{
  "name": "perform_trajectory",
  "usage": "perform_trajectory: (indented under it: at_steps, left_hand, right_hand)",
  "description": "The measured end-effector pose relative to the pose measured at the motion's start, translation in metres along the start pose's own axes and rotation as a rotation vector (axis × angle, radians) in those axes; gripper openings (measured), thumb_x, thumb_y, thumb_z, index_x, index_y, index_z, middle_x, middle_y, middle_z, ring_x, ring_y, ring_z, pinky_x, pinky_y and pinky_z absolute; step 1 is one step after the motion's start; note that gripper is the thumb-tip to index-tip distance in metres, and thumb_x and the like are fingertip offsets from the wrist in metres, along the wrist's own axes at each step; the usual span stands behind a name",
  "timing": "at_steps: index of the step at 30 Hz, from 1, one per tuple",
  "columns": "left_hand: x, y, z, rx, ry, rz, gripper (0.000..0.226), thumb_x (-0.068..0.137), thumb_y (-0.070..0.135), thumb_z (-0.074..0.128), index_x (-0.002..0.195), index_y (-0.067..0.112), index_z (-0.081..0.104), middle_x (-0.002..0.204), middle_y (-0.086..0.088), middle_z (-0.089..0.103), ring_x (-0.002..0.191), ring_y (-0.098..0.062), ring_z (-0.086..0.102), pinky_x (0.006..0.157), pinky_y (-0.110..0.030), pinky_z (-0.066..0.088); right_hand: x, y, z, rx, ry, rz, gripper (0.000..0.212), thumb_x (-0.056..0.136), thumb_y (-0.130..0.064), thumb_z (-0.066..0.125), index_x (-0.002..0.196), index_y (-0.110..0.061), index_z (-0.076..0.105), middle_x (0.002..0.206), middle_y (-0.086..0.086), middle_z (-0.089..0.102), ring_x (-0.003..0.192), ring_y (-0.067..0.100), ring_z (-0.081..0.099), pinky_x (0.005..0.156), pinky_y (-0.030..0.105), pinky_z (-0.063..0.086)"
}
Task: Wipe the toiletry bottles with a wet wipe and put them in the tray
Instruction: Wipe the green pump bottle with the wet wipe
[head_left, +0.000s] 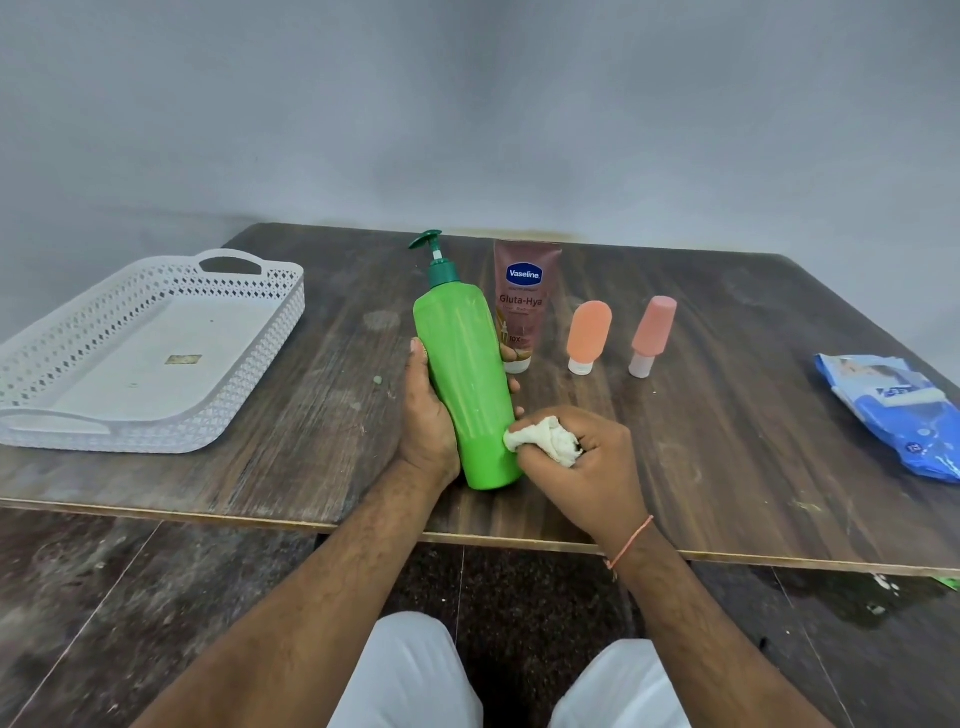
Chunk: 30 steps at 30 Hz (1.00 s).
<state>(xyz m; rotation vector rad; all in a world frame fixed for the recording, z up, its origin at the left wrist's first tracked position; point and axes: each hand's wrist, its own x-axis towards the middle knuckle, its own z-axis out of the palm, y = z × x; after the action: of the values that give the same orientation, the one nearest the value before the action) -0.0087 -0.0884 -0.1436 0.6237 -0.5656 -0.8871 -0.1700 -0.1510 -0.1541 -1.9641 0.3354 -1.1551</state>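
A dark wooden table (727, 415) stands against a grey wall; near its front edge the green pump bottle (462, 384) leans, long axis running away from the person, pump far; the left hand (428, 421) grips its left side; the right hand (582, 457) presses a bunched wet wipe (543, 441) low on its right; the tray (249, 364) lies well left, nearer the left hand.

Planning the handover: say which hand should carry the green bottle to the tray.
Left. The left hand already grips the green bottle, and the tray lies on its side; the right hand holds the wipe.
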Motion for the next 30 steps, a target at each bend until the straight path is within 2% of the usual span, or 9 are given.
perform_trajectory:
  at_steps: [2,5,8,12,13,16,23,27,30]
  left_hand:
    - [0.001,0.0,0.001,0.0,0.001,0.007,0.086,0.105,0.066,0.012,0.115,0.012,0.077,0.105,-0.016,0.074,0.08,-0.027,0.069,0.071,-0.04,0.06]
    - [0.002,-0.001,-0.001,0.013,0.001,0.008,0.085,0.106,0.066,0.012,0.117,0.013,0.076,0.106,-0.016,0.074,0.08,-0.028,0.069,0.072,-0.04,0.059]
    - [0.002,-0.002,-0.004,0.028,-0.007,0.004,0.084,0.105,0.068,0.014,0.122,0.01,0.073,0.108,-0.017,0.073,0.081,-0.028,0.07,0.071,-0.041,0.059]
    - [0.005,-0.003,-0.006,0.036,0.0,0.019,0.083,0.106,0.065,0.015,0.126,0.007,0.069,0.107,-0.019,0.074,0.081,-0.029,0.07,0.076,-0.04,0.057]
    - [0.005,-0.003,-0.006,0.044,-0.003,0.028,0.082,0.106,0.065,0.015,0.127,0.007,0.069,0.107,-0.019,0.074,0.081,-0.029,0.07,0.076,-0.04,0.057]
    - [0.004,-0.004,-0.005,0.052,0.0,0.041,0.081,0.107,0.062,0.014,0.124,0.008,0.072,0.105,-0.019,0.075,0.08,-0.028,0.071,0.077,-0.039,0.059]
    - [0.005,-0.006,-0.008,0.04,0.02,0.019,0.081,0.105,0.066,0.02,0.13,0.005,0.067,0.108,-0.021,0.074,0.08,-0.029,0.072,0.075,-0.039,0.061]
    - [0.007,-0.008,-0.01,0.027,0.012,0.011,0.084,0.101,0.068,0.027,0.137,0.0,0.061,0.11,-0.024,0.072,0.081,-0.032,0.071,0.076,-0.04,0.06]
    - [0.008,-0.008,-0.012,0.02,0.023,0.007,0.085,0.1,0.069,0.03,0.138,0.0,0.061,0.111,-0.025,0.071,0.081,-0.033,0.071,0.078,-0.041,0.061]
  right_hand:
    - [0.001,0.001,0.002,-0.002,0.025,0.014,0.026,0.083,0.005,0.078,0.095,-0.016,0.087,0.095,-0.009,0.083,0.092,0.014,0.079,0.081,0.042,0.064]
    - [0.002,0.004,0.003,-0.02,0.067,0.118,0.022,0.083,0.001,0.08,0.092,-0.019,0.086,0.088,-0.01,0.082,0.081,0.015,0.076,0.069,0.039,0.061]
    - [0.002,0.005,0.001,0.041,0.013,0.169,0.02,0.082,0.001,0.08,0.087,-0.018,0.083,0.08,-0.008,0.079,0.072,0.011,0.07,0.064,0.034,0.056]
    - [0.003,0.007,0.003,0.063,0.041,0.174,0.006,0.082,-0.014,0.08,0.086,-0.017,0.082,0.079,0.001,0.078,0.074,0.033,0.071,0.064,0.048,0.06]
    - [0.003,0.009,0.003,0.061,0.05,0.196,0.004,0.083,-0.013,0.081,0.085,-0.016,0.082,0.078,0.002,0.078,0.073,0.033,0.07,0.064,0.048,0.06]
    - [0.004,0.01,0.001,0.119,0.02,0.246,0.014,0.084,0.002,0.08,0.083,-0.012,0.081,0.076,0.0,0.078,0.067,0.015,0.068,0.062,0.037,0.058]
    - [0.006,0.015,0.002,0.111,0.068,0.301,0.006,0.084,-0.008,0.082,0.085,-0.014,0.082,0.078,0.004,0.079,0.073,0.018,0.07,0.069,0.052,0.062]
    - [0.008,0.016,0.003,0.151,0.068,0.283,0.012,0.087,-0.007,0.081,0.094,-0.017,0.085,0.086,0.001,0.082,0.081,0.017,0.074,0.074,0.047,0.065]
    - [0.009,0.015,0.001,0.23,0.038,0.28,0.011,0.085,-0.013,0.08,0.095,-0.011,0.085,0.087,0.007,0.082,0.081,0.02,0.074,0.072,0.042,0.064]
